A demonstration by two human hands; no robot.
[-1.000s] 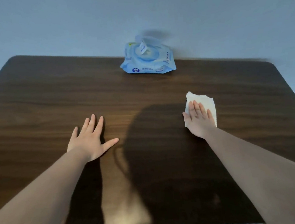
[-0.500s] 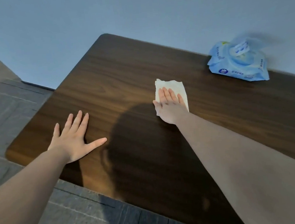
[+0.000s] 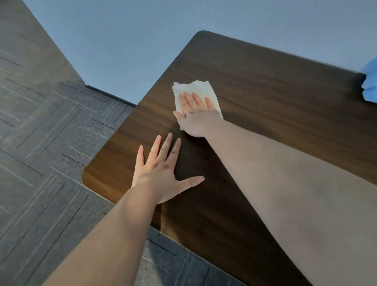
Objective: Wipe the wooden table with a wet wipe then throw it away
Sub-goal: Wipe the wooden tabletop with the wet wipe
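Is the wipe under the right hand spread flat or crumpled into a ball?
Spread flat: the wipe lies as a sheet on the table, pressed under the open right hand.

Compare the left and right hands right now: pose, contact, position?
The right hand presses flat on the white wet wipe, fingers close together; the left hand lies bare on the wooden table, fingers spread and thumb out. The right hand reaches farther across the table; the left sits close to the near corner. Both are open, palm down, holding nothing pinched.
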